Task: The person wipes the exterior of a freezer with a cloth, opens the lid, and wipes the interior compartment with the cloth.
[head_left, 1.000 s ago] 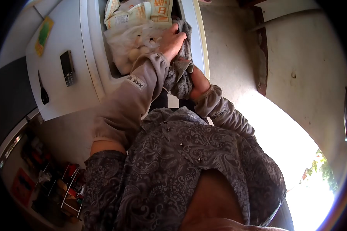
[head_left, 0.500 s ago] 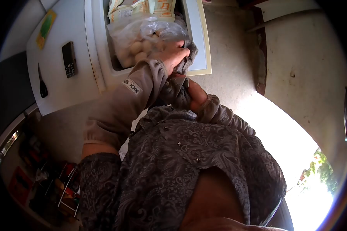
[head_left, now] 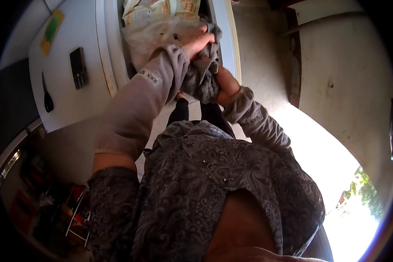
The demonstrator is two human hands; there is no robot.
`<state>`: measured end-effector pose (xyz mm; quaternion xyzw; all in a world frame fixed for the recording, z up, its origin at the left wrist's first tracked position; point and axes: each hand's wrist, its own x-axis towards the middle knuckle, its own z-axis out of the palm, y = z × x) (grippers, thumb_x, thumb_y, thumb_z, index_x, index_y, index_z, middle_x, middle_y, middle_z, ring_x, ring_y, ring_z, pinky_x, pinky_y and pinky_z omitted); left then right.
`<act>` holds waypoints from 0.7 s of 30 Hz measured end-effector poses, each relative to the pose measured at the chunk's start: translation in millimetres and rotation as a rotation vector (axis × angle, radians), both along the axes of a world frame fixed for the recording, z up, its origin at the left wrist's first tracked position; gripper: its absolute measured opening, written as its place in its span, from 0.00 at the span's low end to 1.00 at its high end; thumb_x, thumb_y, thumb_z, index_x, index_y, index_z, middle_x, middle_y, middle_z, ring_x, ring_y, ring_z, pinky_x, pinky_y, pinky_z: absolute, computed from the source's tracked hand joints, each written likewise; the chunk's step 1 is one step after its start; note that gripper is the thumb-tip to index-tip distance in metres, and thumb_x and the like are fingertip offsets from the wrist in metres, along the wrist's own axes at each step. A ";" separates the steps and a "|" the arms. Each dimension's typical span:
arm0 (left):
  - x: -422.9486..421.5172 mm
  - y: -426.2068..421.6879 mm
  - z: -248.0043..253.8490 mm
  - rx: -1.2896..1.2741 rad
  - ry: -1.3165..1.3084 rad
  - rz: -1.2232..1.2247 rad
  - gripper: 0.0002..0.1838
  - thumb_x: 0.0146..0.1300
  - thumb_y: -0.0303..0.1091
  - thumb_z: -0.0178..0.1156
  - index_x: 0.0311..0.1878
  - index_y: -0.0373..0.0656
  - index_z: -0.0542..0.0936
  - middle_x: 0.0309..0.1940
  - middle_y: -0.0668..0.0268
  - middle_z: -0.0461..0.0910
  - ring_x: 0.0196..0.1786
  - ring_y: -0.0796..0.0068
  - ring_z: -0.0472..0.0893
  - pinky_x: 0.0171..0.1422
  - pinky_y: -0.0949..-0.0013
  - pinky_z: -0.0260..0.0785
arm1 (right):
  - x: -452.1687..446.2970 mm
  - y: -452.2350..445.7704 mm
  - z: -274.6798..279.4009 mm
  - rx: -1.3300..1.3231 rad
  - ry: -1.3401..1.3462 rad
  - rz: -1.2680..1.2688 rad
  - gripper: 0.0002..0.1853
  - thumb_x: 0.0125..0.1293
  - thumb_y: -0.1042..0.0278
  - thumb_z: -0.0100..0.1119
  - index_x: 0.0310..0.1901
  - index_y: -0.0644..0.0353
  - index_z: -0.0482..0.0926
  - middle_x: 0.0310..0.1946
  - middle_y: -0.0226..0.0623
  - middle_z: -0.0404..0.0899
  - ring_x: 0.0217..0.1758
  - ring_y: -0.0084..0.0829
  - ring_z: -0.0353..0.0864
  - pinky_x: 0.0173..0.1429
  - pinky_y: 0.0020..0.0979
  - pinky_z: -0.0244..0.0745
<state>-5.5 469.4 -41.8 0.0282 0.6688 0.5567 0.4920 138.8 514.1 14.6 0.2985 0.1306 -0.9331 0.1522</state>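
A crumpled grey cloth (head_left: 204, 85) hangs between my two hands at the front edge of an open white chest freezer (head_left: 113, 48). My left hand (head_left: 197, 43) grips the upper part of the cloth, fingers curled, next to a cloudy plastic bag (head_left: 139, 37). Lower and to the right, my right hand (head_left: 226, 83) is closed on the cloth, its fingers partly hidden in the folds. The bag's contents are hard to make out behind my left hand and the blur.
Printed packages (head_left: 161, 9) lie in the freezer behind the bag. On the white lid to the left are a keypad phone (head_left: 78, 67) and a black-handled pointed tool (head_left: 48, 102). At lower left stands a wire rack (head_left: 77, 214); bright light falls on the floor at right.
Both hands have moved with the cloth away from my body, up over the freezer edge. My legs now show below the cloth. The round tan things in the bag are less visible.
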 end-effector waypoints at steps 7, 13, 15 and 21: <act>-9.0 12.5 14.3 0.204 -0.206 0.174 0.13 0.51 0.25 0.55 0.43 0.41 0.75 0.32 0.61 0.76 0.34 0.67 0.77 0.37 0.63 0.73 | -0.8 -7.1 5.0 -0.025 -0.080 -0.062 0.16 0.69 0.59 0.51 0.51 0.61 0.75 0.44 0.37 0.81 0.43 0.33 0.83 0.50 0.35 0.81; -24.8 8.8 -16.1 0.086 0.213 -0.039 0.15 0.48 0.31 0.57 0.40 0.36 0.72 0.33 0.52 0.77 0.37 0.60 0.79 0.38 0.58 0.73 | -21.8 4.2 10.3 -0.042 -0.040 0.028 0.14 0.68 0.62 0.53 0.50 0.61 0.77 0.40 0.41 0.82 0.39 0.33 0.84 0.47 0.35 0.82; -8.2 -9.4 -11.4 0.024 0.256 -0.188 0.18 0.51 0.30 0.56 0.47 0.37 0.73 0.36 0.59 0.78 0.38 0.68 0.79 0.39 0.65 0.73 | -4.1 -19.0 -2.6 -0.060 -0.007 0.025 0.13 0.67 0.63 0.54 0.48 0.62 0.77 0.37 0.39 0.82 0.37 0.31 0.84 0.43 0.34 0.82; 46.1 -38.7 -8.9 0.034 0.092 -0.314 0.20 0.59 0.26 0.49 0.56 0.32 0.74 0.44 0.66 0.79 0.43 0.78 0.76 0.50 0.77 0.68 | 25.4 -51.5 -5.6 -0.140 -0.127 0.100 0.13 0.68 0.64 0.52 0.46 0.65 0.77 0.36 0.40 0.82 0.36 0.32 0.83 0.43 0.34 0.82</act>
